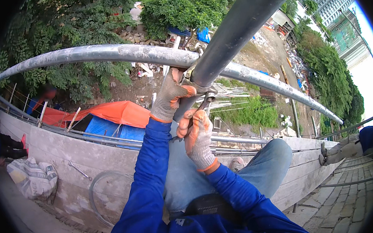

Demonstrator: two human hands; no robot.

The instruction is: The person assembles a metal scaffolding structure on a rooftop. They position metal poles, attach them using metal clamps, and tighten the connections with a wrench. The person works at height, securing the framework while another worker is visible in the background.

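A thick grey steel pole (pixel 240 29) crosses a long horizontal scaffold pipe (pixel 113 52) in front of me. At the crossing sits a metal scaffold clamp (pixel 199 89). My left hand (pixel 170 97), in a grey and orange work glove, is closed around the pole just under the horizontal pipe, against the clamp. Close below it, my right hand (pixel 200 137), gloved alike, has its fingers wrapped round a wrench (pixel 205 104). The wrench's upper end meets the bolt side of the clamp; most of its handle is hidden by the glove.
On the concrete ledge (pixel 119 155) to the left lie a second wrench (pixel 79 170), a coil of wire (pixel 94 192) and a white sack (pixel 33 177). Other people are at both edges. Beyond the ledge are an orange tarp (pixel 117 111), trees and debris far below.
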